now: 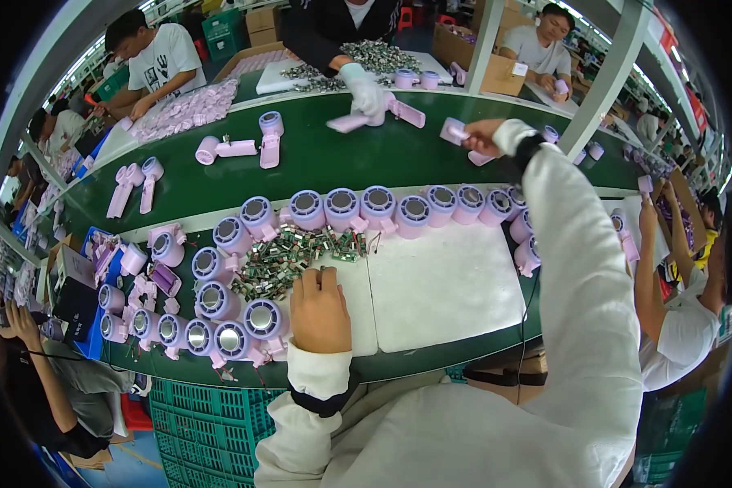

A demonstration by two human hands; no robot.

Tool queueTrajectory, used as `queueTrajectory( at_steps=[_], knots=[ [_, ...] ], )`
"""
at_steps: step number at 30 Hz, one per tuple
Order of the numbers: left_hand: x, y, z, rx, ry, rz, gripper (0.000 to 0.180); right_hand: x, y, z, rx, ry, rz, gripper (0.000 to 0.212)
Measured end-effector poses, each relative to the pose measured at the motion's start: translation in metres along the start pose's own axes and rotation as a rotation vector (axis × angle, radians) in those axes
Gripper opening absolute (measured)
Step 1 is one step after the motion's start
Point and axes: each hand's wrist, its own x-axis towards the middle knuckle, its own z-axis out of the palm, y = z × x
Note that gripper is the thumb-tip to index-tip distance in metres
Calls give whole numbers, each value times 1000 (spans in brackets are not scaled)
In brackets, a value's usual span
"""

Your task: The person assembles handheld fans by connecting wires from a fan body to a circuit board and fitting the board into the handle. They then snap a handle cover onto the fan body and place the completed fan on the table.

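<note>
My right hand reaches far out over the green conveyor belt, its fingers closed around a lilac handheld fan body. Close to me, my left hand rests back-up on the white foam pad, at the near edge of a heap of small green circuit boards. Its fingers are curled together, and what the tips pinch, if anything, is hidden. Round lilac fan heads with grey discs stand in a curved row around the boards and the pad.
Across the belt, a co-worker's gloved hand touches lilac fan parts. More fan bodies lie along the belt. A blue bin stands left, a metal post rises right, and green crates sit below the table.
</note>
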Motion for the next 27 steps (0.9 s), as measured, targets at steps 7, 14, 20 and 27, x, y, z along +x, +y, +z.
queueTrajectory(
  at_steps=[7,14,20,27],
  knots=[
    [-3,-2,-6,-105,-56,-137,39,-186,71,119,-385,-79,-477,13],
    [-15,0,-14,-182,-56,-89,30,-231,200,206,-756,-395,-322,12],
    [-28,0,-19,-348,59,-90,24,-197,249,253,-752,-221,-333,20],
    [-51,4,-20,-566,115,-145,21,-165,248,272,-1112,66,-1034,26]
  ],
)
